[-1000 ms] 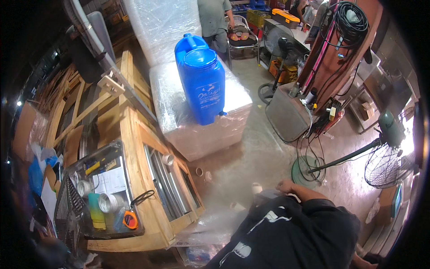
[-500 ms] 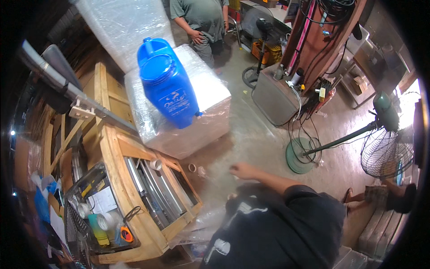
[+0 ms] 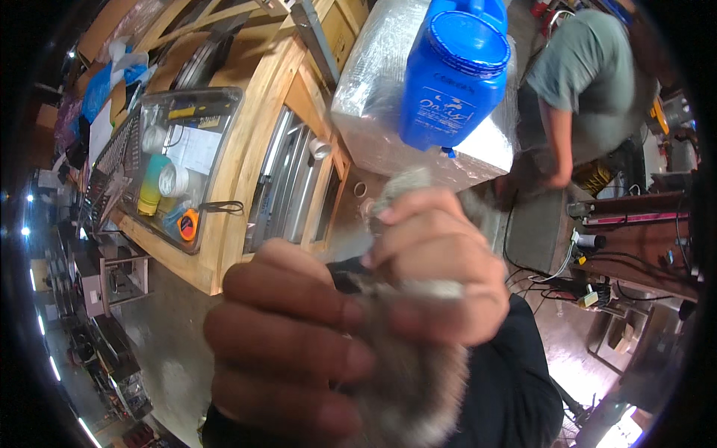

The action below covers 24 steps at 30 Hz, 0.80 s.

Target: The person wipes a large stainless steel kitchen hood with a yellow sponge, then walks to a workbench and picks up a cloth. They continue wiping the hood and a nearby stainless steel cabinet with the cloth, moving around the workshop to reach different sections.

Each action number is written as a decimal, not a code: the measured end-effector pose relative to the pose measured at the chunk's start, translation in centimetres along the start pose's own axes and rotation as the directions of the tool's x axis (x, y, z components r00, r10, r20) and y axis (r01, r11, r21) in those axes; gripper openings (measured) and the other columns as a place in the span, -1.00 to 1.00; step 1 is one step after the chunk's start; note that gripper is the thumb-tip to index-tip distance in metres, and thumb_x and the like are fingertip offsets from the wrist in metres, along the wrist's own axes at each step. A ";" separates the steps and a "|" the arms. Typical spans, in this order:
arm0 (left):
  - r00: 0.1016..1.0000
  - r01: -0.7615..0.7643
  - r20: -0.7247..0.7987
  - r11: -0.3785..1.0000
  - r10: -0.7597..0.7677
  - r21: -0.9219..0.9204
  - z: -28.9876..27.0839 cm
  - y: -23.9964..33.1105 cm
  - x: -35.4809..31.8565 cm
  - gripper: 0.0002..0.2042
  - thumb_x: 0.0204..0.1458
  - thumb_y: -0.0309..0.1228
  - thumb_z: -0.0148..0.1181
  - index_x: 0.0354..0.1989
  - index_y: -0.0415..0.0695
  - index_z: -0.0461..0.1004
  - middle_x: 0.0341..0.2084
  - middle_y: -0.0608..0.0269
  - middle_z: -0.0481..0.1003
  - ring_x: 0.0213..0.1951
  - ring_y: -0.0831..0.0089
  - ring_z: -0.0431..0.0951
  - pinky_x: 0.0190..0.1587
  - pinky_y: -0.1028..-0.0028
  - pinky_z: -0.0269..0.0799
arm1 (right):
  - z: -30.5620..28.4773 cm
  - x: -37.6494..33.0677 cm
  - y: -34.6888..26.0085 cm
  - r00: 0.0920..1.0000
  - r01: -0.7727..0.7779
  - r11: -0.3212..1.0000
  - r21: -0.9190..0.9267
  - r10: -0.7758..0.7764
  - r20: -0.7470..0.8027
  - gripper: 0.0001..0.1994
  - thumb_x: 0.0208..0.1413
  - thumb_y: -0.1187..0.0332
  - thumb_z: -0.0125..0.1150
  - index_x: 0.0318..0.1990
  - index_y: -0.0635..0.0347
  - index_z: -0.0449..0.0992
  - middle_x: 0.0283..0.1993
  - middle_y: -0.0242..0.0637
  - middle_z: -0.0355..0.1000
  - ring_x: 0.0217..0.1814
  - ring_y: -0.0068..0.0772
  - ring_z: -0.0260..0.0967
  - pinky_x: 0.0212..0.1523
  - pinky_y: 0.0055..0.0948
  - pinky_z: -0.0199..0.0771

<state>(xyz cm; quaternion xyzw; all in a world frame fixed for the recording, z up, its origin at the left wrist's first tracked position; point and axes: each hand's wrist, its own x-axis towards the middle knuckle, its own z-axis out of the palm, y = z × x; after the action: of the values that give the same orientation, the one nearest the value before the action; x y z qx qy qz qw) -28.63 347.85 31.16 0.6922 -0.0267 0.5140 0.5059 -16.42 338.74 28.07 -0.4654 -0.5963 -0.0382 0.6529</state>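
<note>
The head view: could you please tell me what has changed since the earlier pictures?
The left hand and right hand have come up near the camera, a blurred grey fabric-like piece now in their grip. The grey-shirted person has bent over. The blue jug stays on the wrapped box.

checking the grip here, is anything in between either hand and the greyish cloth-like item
Nothing visible does. The right hand closes bare around the greyish cloth-like item, and the left hand has its bare fingers curled against it. Blur and the fingers themselves hide part of the contact.
</note>
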 end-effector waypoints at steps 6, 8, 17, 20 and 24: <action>0.976 -0.119 0.147 0.960 0.160 -0.255 -2.1 -5.1 3.2 -0.79 0.12 -0.18 0.30 -0.11 0.24 0.45 -0.29 0.56 0.39 -0.16 0.43 0.42 -0.27 0.44 0.28 | 0.7 2.2 1.3 0.994 -0.035 0.994 -0.100 0.025 -0.104 -0.83 0.21 0.22 0.15 -0.07 -0.11 0.46 -0.28 -0.14 0.50 -0.33 -0.07 0.54 -0.15 0.01 0.43; 0.962 -0.172 0.165 0.951 0.219 -0.258 -2.9 -7.2 4.6 -0.74 0.11 -0.11 0.29 -0.06 0.24 0.46 -0.27 0.51 0.40 -0.14 0.36 0.42 -0.27 0.40 0.29 | 1.1 2.7 3.3 0.993 -0.036 0.991 -0.131 0.021 -0.112 -0.84 0.20 0.23 0.16 -0.09 -0.09 0.47 -0.29 -0.14 0.51 -0.34 -0.06 0.53 -0.16 0.01 0.44; 0.973 0.128 0.201 0.990 -0.113 -0.066 -3.3 -18.8 7.3 -0.58 0.37 -0.08 -0.01 -0.33 -0.21 0.50 -0.45 0.15 0.58 -0.26 0.21 0.60 -0.10 0.19 0.43 | 1.8 1.0 12.9 0.861 -0.478 0.873 -0.099 0.488 0.143 -0.49 0.16 0.08 0.33 0.13 0.26 0.49 -0.04 0.00 0.54 0.01 0.13 0.48 0.05 -0.10 0.44; 0.955 0.202 0.256 0.962 -0.151 -0.186 -2.2 -20.6 6.8 -0.59 0.38 -0.05 -0.06 -0.34 -0.16 0.42 -0.60 0.24 0.49 -0.34 0.29 0.59 0.04 0.14 0.35 | -0.2 -0.4 13.1 0.767 -0.556 0.803 -0.213 0.595 0.241 -0.40 0.09 0.02 0.40 0.16 0.27 0.49 -0.03 0.00 0.53 -0.03 0.14 0.48 -0.03 -0.10 0.46; 0.896 0.292 0.428 0.885 -0.120 -0.364 1.9 -20.4 5.7 -0.61 0.41 -0.06 -0.14 -0.29 -0.14 0.35 -0.66 0.33 0.35 -0.44 0.34 0.55 -0.02 0.15 0.40 | -5.3 -2.2 11.6 0.676 -0.631 0.766 -0.124 0.621 0.396 -0.48 0.08 0.01 0.41 -0.02 0.32 0.56 -0.08 -0.01 0.56 -0.03 0.07 0.52 -0.06 -0.14 0.51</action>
<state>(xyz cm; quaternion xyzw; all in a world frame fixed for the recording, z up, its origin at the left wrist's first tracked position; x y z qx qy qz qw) -13.26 359.11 21.76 0.6551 -0.1620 0.2888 0.6791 -6.08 340.73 20.47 -0.6306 -0.5256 0.2939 0.4896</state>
